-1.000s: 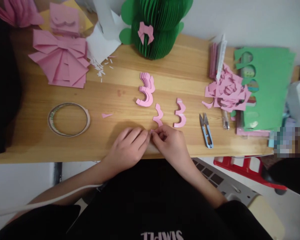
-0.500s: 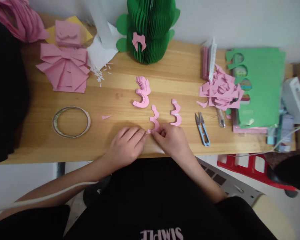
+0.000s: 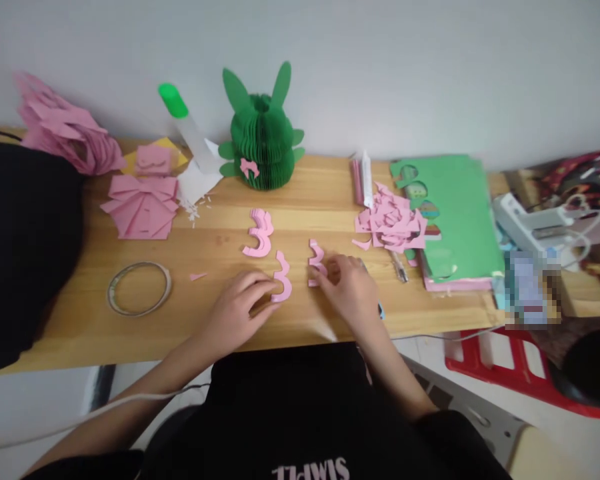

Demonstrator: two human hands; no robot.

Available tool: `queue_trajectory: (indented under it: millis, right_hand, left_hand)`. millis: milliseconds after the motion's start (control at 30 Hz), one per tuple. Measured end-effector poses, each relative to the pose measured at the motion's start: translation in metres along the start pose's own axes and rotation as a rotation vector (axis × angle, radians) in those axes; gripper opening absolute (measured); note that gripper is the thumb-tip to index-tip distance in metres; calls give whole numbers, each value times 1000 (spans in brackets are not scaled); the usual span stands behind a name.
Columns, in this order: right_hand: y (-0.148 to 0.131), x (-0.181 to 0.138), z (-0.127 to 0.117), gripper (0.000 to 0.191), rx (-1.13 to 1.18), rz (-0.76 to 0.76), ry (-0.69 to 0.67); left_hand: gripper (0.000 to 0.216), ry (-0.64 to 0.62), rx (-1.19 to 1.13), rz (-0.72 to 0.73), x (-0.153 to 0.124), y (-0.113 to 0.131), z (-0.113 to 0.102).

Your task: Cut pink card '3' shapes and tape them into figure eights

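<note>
My left hand (image 3: 240, 305) rests on the wooden table (image 3: 70, 333), fingertips pinched on the lower end of a pink curly paper cut-out (image 3: 282, 280). My right hand (image 3: 347, 288) lies to its right, fingers curled over a second pink cut-out (image 3: 315, 257) and touching it. A stack of the same pink shapes (image 3: 260, 237) lies just behind. The small scissors are mostly hidden under my right hand.
A tape ring (image 3: 139, 288) lies at the left. Folded pink paper bows (image 3: 143, 210) and a glue bottle (image 3: 187, 127) sit at the back left. A green honeycomb paper figure (image 3: 261, 137) stands by the wall. Pink scraps (image 3: 391, 220) and green paper sheets (image 3: 453, 213) are at the right.
The camera tilted up and back, showing more wall. My hands separated: the left stays with one pink cut-out, the right moved right onto the other cut-out.
</note>
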State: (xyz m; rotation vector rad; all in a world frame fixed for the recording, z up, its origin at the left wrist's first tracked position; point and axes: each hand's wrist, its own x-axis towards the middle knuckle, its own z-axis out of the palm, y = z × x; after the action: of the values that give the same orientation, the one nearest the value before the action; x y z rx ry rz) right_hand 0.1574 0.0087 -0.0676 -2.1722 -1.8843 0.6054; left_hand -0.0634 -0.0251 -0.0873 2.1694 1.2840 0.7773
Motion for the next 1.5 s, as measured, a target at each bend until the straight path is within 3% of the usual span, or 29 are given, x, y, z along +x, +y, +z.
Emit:
queue_trajectory:
  millis: [133,267,367,467,633,800,900,1500]
  right_hand:
    - [-4,7,3,4,27,-8,-48]
    - [7,13,-7,8,169,-72,-59]
    - [9,14,-24,9,273,-143,-40]
    - [0,12,-43,12,358,-232,75]
    - [-18,11,-76,10,355,-420,263]
    - [-25,18,-110,11,372,-701,474]
    - [-29,21,-119,18,315,-805,470]
    - [-28,13,-121,14,204,-905,520]
  left_hand:
    - [16,29,-109,-149,19,9,0]
    - [21,40,-326,-361,46,10,3]
    - [32,32,-438,-361,73,14,4]
    - [32,38,-592,-318,102,30,-1]
    - [16,212,-746,-306,132,64,-20]
    - [12,178,-709,-232,137,87,-45]
    - [13,135,-670,-210,134,95,-53]
    - [19,122,-407,-146,124,111,-60]
